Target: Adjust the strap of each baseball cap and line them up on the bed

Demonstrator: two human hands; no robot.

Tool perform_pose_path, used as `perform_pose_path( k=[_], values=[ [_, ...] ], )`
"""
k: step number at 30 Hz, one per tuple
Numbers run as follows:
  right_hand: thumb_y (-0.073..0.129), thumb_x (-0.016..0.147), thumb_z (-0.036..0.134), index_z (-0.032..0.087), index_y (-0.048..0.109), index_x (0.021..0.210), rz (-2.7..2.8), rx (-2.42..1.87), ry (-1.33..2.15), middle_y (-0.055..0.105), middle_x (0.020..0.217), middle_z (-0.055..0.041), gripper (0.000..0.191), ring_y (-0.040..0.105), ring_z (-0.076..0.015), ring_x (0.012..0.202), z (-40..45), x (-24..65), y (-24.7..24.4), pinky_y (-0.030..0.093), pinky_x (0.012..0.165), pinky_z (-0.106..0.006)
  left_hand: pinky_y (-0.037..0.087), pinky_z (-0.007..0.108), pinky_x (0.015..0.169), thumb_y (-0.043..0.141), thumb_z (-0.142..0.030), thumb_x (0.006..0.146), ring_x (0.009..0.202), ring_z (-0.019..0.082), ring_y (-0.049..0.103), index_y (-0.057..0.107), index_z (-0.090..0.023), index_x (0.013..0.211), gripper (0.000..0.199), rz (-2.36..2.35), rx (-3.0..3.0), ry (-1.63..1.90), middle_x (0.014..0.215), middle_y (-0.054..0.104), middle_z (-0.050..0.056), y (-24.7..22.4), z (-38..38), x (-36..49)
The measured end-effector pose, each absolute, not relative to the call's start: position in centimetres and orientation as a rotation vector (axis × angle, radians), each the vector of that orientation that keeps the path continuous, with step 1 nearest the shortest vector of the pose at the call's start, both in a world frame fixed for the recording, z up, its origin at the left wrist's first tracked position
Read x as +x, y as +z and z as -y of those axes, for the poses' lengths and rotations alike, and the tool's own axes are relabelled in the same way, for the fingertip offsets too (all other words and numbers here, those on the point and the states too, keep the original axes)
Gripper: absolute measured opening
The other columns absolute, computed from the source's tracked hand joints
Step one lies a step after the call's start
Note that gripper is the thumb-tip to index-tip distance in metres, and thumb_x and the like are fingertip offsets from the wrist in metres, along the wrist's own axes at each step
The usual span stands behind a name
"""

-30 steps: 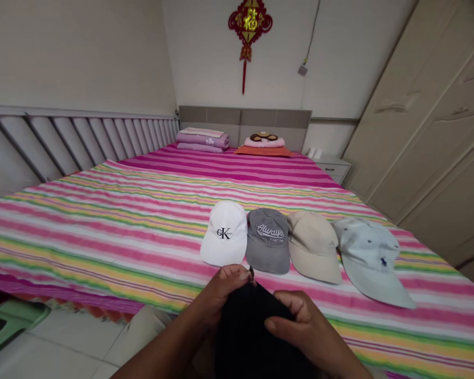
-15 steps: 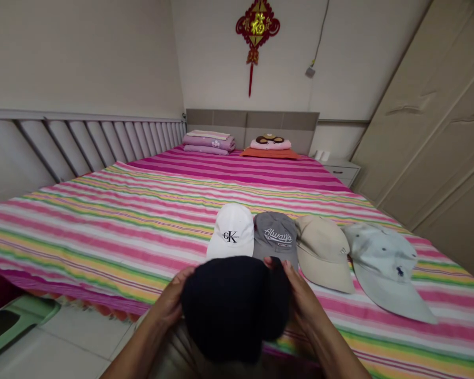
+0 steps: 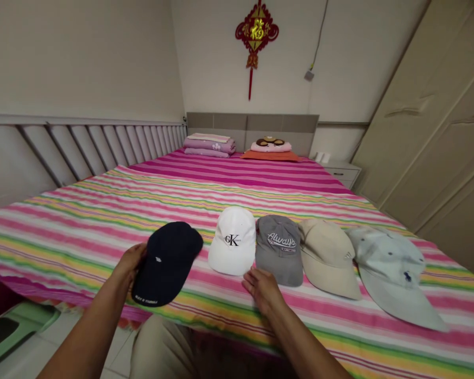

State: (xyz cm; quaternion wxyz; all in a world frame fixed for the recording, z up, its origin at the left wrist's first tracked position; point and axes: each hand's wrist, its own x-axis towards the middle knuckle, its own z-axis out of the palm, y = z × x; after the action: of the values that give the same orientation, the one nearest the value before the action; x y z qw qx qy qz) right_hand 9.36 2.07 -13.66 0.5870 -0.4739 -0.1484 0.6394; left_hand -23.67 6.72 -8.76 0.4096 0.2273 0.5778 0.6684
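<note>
A dark navy cap (image 3: pixel 166 263) with a small white logo is over the striped bed at the left of the row, tilted, its brim toward me. My left hand (image 3: pixel 131 262) grips its left edge, fingers partly hidden behind it. My right hand (image 3: pixel 262 287) holds nothing, its fingers apart, just below the white cap (image 3: pixel 233 242) and the grey cap (image 3: pixel 279 250). Further right lie a beige cap (image 3: pixel 327 258) and a pale blue-grey cap (image 3: pixel 395 273), side by side.
Folded purple bedding (image 3: pixel 209 146) and a pink and orange stack (image 3: pixel 270 149) lie by the headboard (image 3: pixel 217 124). A white nightstand (image 3: pixel 342 171) stands at the back right. A green stool (image 3: pixel 35 318) is at the lower left.
The navy cap has moved from in front of me to the left of the white cap, with my left hand on it. My right hand has let go of it and opened.
</note>
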Motion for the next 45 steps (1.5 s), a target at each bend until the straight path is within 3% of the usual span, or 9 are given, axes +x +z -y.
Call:
perform_pose_path(
  k=[3, 5, 10, 15, 19, 23, 27, 34, 45],
  values=[
    [0.074, 0.052, 0.021, 0.019, 0.052, 0.068, 0.346, -1.113, 1.422, 0.056, 0.062, 0.0034, 0.028, 0.055, -0.0124, 0.061, -2.0, 8.9, -13.8, 0.05, 0.056, -0.025, 0.027, 0.034, 0.101, 0.066, -0.016, 0.06, 0.129, 0.028, 0.023, 0.06, -0.016, 0.086, 0.027, -1.664, 0.695, 1.803, 0.119, 0.054, 0.007, -9.2, -5.3, -22.5],
    [0.073, 0.052, 0.021, 0.02, 0.051, 0.071, 0.351, -1.116, 1.392, 0.056, 0.065, 0.0035, 0.029, 0.056, -0.013, 0.063, -2.0, 8.7, -13.8, 0.051, 0.053, -0.024, 0.023, 0.029, 0.103, 0.065, -0.016, 0.063, 0.127, 0.024, 0.029, 0.06, -0.019, 0.093, 0.03, -1.703, 0.964, 1.842, 0.124, 0.051, 0.005, -9.9, -3.8, -20.2],
    [0.071, 0.053, 0.02, 0.02, 0.051, 0.073, 0.346, -1.14, 1.384, 0.056, 0.064, 0.0035, 0.028, 0.057, -0.0132, 0.06, -2.4, 8.3, -13.6, 0.049, 0.047, -0.023, 0.048, 0.026, 0.07, 0.067, -0.006, 0.06, 0.082, 0.02, 0.061, 0.061, -0.018, 0.086, 0.029, -1.277, 0.763, 1.385, 0.089, 0.065, 0.006, -12.2, -1.3, -11.2],
    [0.072, 0.054, 0.021, 0.019, 0.052, 0.076, 0.326, -1.127, 1.42, 0.058, 0.062, 0.0039, 0.03, 0.057, -0.0116, 0.054, -2.5, 8.3, -13.6, 0.046, 0.044, -0.022, 0.048, 0.022, 0.05, 0.063, -0.012, 0.071, 0.052, 0.012, 0.059, 0.053, -0.013, 0.074, 0.01, -1.146, 0.304, 1.281, 0.06, 0.058, 0.003, -12.7, -3.6, -6.7],
    [0.076, 0.053, 0.028, 0.017, 0.054, 0.073, 0.314, -1.094, 1.49, 0.06, 0.057, 0.0031, 0.031, 0.058, -0.0118, 0.05, -2.1, 8.6, -13.5, 0.046, 0.046, -0.022, 0.038, 0.011, 0.04, 0.061, -0.008, 0.072, 0.037, 0.002, 0.045, 0.049, -0.014, 0.065, 0.015, -1.024, 0.246, 1.265, 0.049, 0.049, -0.005, -12.4, -5.0, -6.0],
    [0.07, 0.061, 0.046, 0.018, 0.06, 0.088, 0.334, -0.988, 1.55, 0.069, 0.077, -0.0037, 0.04, 0.064, -0.0185, 0.068, -1.5, 9.7, -12.7, 0.051, 0.059, -0.03, 0.035, 0.012, 0.04, 0.07, -0.008, 0.062, 0.04, 0.001, 0.043, 0.059, -0.014, 0.076, 0.019, -0.859, 0.345, 1.259, 0.056, 0.056, -0.004, -13.2, -2.8, -5.6],
    [0.069, 0.064, 0.043, 0.022, 0.062, 0.095, 0.416, -0.8, 1.431, 0.069, 0.099, -0.0032, 0.038, 0.063, -0.0197, 0.086, -0.4, 11.9, -11.6, 0.05, 0.071, -0.03, 0.042, 0.018, 0.053, 0.077, -0.017, 0.055, 0.056, 0.009, 0.056, 0.065, -0.012, 0.082, 0.03, -0.743, 0.667, 1.12, 0.07, 0.066, 0.004, -14.5, 0.2, -6.4],
    [0.071, 0.06, 0.036, 0.022, 0.067, 0.086, 0.564, -0.815, 1.39, 0.072, 0.087, -0.0071, 0.03, 0.064, -0.027, 0.08, 3.1, 14.8, -12.0, 0.05, 0.065, -0.035, 0.046, 0.03, 0.073, 0.065, -0.033, 0.069, 0.078, 0.019, 0.062, 0.064, -0.013, 0.092, 0.031, -0.484, 0.674, 1.041, 0.082, 0.068, 0.009, -11.4, -0.1, -7.5],
    [0.065, 0.065, 0.051, 0.02, 0.068, 0.088, 0.692, -0.821, 1.616, 0.07, 0.079, -0.0089, 0.039, 0.062, -0.0263, 0.075, 6.8, 18.8, -12.3, 0.047, 0.067, -0.036, 0.045, 0.02, 0.058, 0.071, -0.014, 0.055, 0.056, 0.012, 0.06, 0.067, -0.008, 0.077, 0.023, -0.409, 0.724, 0.946, 0.064, 0.067, 0.005, -5.3, -1.4, -4.0]
  ],
)
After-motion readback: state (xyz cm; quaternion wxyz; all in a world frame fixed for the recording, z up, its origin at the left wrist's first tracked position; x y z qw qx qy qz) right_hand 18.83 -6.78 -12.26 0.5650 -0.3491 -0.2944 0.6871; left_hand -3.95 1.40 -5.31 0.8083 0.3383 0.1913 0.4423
